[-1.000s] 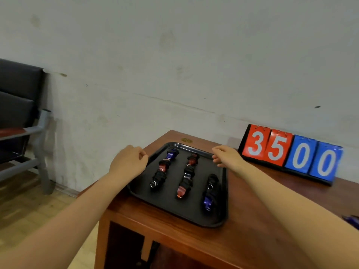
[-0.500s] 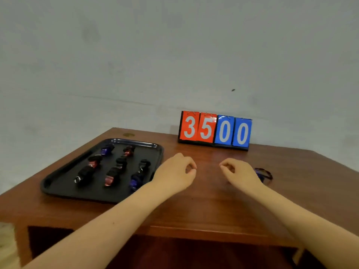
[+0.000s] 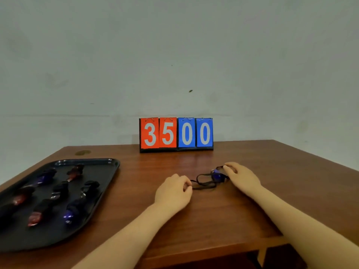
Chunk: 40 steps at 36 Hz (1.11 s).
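Between my fingers, on the brown wooden counter (image 3: 213, 220), lies a black cord (image 3: 204, 185): my left hand (image 3: 173, 191) pinches its loop end, my right hand (image 3: 242, 176) pinches its small blue piece (image 3: 216, 176). Pale wall (image 3: 174, 55) behind.

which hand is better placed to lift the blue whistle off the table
Right. The right hand curls its fingers round the blue whistle; the left hand sits only at the far end of its black cord.
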Tool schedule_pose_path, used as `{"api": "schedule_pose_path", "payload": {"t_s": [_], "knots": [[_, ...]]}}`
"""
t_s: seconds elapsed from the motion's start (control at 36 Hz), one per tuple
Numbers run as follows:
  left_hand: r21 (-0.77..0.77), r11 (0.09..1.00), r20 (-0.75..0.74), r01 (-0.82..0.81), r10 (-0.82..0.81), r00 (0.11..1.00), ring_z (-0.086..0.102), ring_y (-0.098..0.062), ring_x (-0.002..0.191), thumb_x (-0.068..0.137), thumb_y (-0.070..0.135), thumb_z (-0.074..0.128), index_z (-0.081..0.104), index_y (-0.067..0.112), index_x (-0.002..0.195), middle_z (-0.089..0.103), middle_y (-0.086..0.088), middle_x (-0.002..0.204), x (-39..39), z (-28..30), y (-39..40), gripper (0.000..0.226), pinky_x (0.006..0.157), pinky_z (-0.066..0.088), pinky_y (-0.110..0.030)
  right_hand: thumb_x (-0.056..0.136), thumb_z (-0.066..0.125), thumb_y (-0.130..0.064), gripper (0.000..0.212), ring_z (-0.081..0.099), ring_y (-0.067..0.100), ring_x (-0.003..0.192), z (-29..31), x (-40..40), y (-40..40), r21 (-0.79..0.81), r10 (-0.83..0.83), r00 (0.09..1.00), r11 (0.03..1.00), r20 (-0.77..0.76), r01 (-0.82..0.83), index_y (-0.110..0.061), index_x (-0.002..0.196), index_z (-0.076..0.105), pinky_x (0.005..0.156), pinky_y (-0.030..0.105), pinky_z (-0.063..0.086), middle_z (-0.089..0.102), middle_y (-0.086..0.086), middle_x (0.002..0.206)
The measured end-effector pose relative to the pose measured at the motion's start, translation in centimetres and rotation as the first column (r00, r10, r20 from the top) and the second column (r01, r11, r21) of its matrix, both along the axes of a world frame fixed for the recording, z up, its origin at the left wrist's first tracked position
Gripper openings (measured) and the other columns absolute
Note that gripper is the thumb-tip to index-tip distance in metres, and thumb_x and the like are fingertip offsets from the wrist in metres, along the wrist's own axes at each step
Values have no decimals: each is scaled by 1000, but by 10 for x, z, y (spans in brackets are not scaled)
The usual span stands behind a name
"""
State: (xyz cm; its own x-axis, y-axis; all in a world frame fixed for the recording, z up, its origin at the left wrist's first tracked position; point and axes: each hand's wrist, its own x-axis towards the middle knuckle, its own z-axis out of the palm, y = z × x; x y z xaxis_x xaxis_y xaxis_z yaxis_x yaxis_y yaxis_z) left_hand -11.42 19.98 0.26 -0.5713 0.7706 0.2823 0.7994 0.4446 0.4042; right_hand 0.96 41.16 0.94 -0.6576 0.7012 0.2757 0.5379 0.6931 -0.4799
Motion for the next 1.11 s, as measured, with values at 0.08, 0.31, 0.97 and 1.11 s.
{"api": "schedule_pose_path", "payload": {"t_s": [0.08,0.31,0.97,1.11], "knots": [[6,1000,26,-17,17,1000,56,-11,99,96,42,44,58,34,114,54,9,108,-7,-2,9,24,84,53,-35,93,41,-61,42,60,10,90,1,-11,5,15,27,995,999,100,-28,-32,114,63,75,28,51,64,-10,101],[197,954,317,-225,155,936,57,-8,85,99,45,40,56,22,112,58,10,92,-51,0,22,31,70,46,-25,91,49,-58,39,61,9,78,-2,-38,-6,-26,149,986,989,69,-148,-24,94,69,74,28,51,67,-5,85],[-63,979,2,-195,195,981,56,-14,106,86,54,61,64,28,121,62,5,118,-38,7,66,44,93,50,-34,94,51,-32,18,58,3,82,-8,-45,-18,-126,160,976,976,-146,-178,-27,96,68,75,23,48,64,-12,90],[35,993,130,-114,109,986,51,-3,90,89,43,62,67,26,117,64,8,114,-40,12,58,33,78,43,-21,95,50,-30,18,59,3,85,-8,-46,-15,-155,156,973,971,-169,-182,-28,96,68,79,24,49,65,-12,92]]}}
